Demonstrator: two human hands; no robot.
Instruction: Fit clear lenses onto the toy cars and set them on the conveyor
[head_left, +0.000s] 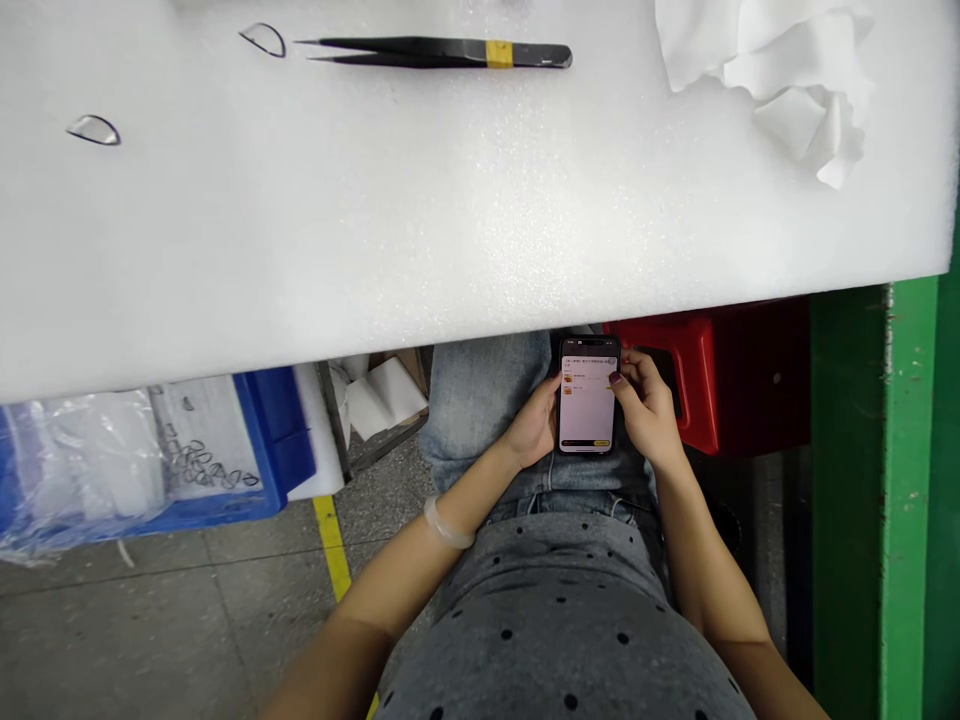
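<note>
A smartphone (pixel 587 410) with a lit screen rests upright in my lap, just below the foam's front edge. My left hand (pixel 534 422) grips its left side, with part of the fingers hidden behind it. On the other side, my right hand (pixel 651 410) is closed around the right edge, its thumb over the screen and its fingers curled by the case. Up on the white foam sheet (pixel 450 220) lie black tweezers (pixel 435 52) with a yellow band. Two small clear pieces with dark curved rims, one (pixel 266 40) by the tweezer tips and another (pixel 95 130) farther left, lie apart from my hands.
Crumpled white sheets (pixel 795 70) lie at the foam's far right. Below left, a blue bin (pixel 281 440) holds plastic-wrapped material and several small rimmed pieces. A red plastic stool (pixel 697 370) stands under the foam at right, beside a green metal post (pixel 907 500). Yellow tape (pixel 332 545) marks the floor.
</note>
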